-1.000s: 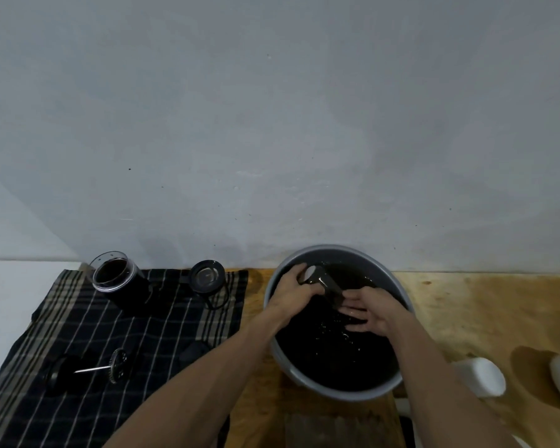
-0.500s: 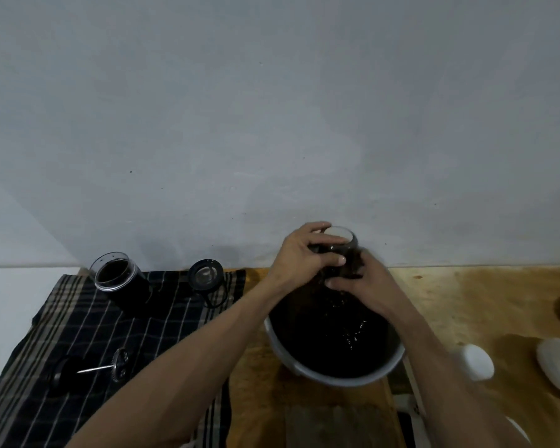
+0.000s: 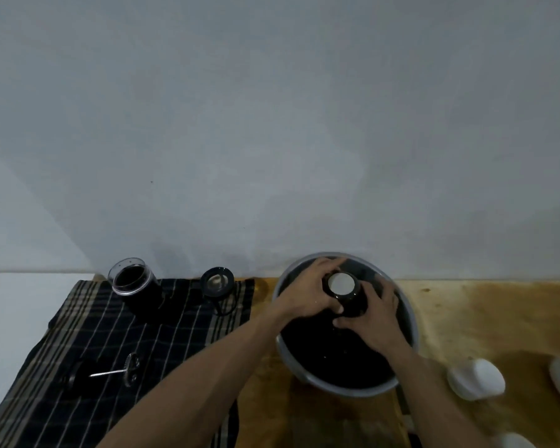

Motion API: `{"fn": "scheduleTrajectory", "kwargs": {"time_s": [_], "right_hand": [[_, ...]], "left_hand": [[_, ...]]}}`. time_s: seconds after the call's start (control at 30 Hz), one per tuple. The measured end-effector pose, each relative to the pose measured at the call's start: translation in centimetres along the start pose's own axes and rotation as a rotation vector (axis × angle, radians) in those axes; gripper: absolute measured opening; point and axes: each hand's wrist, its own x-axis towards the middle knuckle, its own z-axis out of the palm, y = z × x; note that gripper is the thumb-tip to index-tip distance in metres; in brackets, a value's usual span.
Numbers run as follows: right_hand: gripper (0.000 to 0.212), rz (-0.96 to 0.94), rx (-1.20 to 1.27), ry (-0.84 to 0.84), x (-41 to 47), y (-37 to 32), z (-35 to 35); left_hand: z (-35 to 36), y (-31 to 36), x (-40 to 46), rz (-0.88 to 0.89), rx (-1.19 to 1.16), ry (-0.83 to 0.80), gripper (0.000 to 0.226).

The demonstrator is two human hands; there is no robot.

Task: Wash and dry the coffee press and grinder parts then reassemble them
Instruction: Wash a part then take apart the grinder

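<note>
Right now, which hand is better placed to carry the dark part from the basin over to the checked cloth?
Left. The left hand grips the dark cylindrical part on the side facing the checked cloth; the right hand holds its far side over the basin.
</note>
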Motion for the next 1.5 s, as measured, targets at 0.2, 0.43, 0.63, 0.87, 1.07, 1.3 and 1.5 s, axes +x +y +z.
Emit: {"fn": "scheduleTrajectory", "kwargs": {"time_s": [0.2, 0.43, 0.63, 0.87, 1.07, 1.3, 1.5], "right_hand": [[0.097, -0.076, 0.031, -0.098, 0.4, -4.3, -0.9], [0.078, -0.308, 0.039, -0.411, 1.0, -14.5, 1.7], [0.079, -0.383, -0.105, -0.545, 0.2, -20.5, 8.9], [0.07, -0.288, -0.143, -0.724, -1.0, -21.7, 18.8], [0.065, -0.155, -0.182, -0.843, -1.0, -21.3, 23.7], [0.071, -0.105, -0.201, -0.867, 0.1, -21.0, 24.4], [0.063, -0.124, -0.126, -0.803, 1.3, -22.1, 22.7]], "left_hand": [[-5.3, 2.7, -0.1, -0.016, 0.243, -0.118, 0.094], [-16.3, 1.3, -5.4, -0.178, 0.483, -0.107, 0.084], [-20.3, -3.6, -12.9, -0.355, 0.51, -0.078, 0.084], [-17.9, -12.8, -18.7, -0.445, 0.527, -0.018, 0.092], [-13.9, -19.0, -20.9, -0.524, 0.527, 0.038, 0.087], [-14.5, -19.8, -22.3, -0.585, 0.34, 0.089, 0.088], [-19.3, -21.3, -24.0, -0.774, 0.188, 0.249, 0.075]]}}
